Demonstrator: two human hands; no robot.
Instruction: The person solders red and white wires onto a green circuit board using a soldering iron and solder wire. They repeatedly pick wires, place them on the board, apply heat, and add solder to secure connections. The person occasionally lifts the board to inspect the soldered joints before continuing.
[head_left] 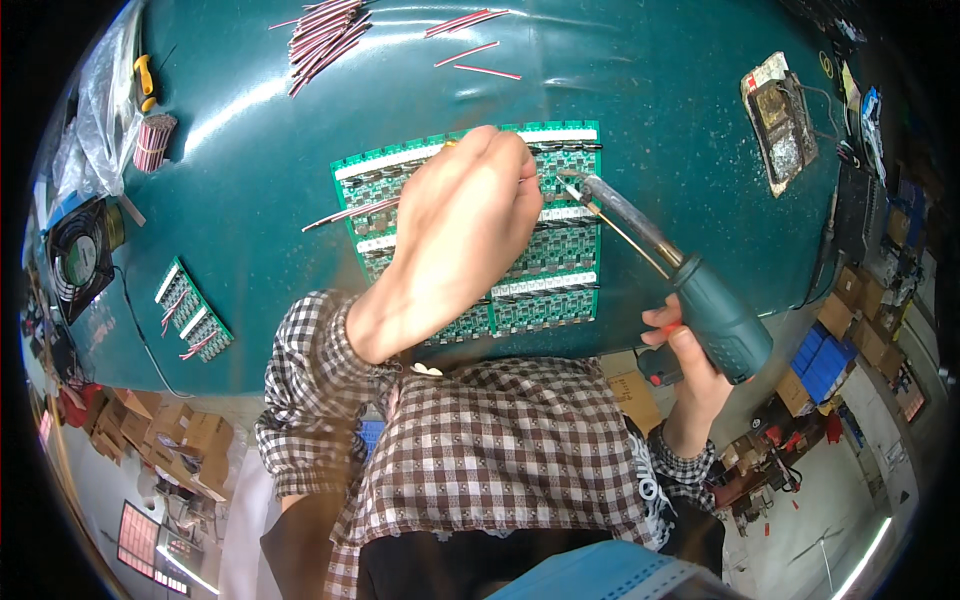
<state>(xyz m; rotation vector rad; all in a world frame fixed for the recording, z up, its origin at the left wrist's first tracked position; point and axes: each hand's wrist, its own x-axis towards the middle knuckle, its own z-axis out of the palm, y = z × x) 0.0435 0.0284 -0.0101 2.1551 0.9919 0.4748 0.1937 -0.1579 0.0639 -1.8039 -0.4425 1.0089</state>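
A large green circuit board panel [545, 285] lies on the table in front of me, with white strips and rows of small parts. My left hand [465, 215] is over its upper middle, fingers closed in a pinch. Thin red, white and black wire [350, 212] sticks out to the left from under that hand. My right hand [690, 350] is wrapped round the grip of a green soldering gun [722, 315]. Its metal tip, with a thin feed tube alongside, points at the board just right of my left fingertips. The pinched wire end is mostly hidden.
Bundles of cut wires [325, 40] lie at the far side, with loose ones to their right. A smaller circuit board [195, 312] rests at the left near a fan [85, 255]. A yellow-handled tool [145, 82] is far left; a dirty metal tray [780, 125] sits far right.
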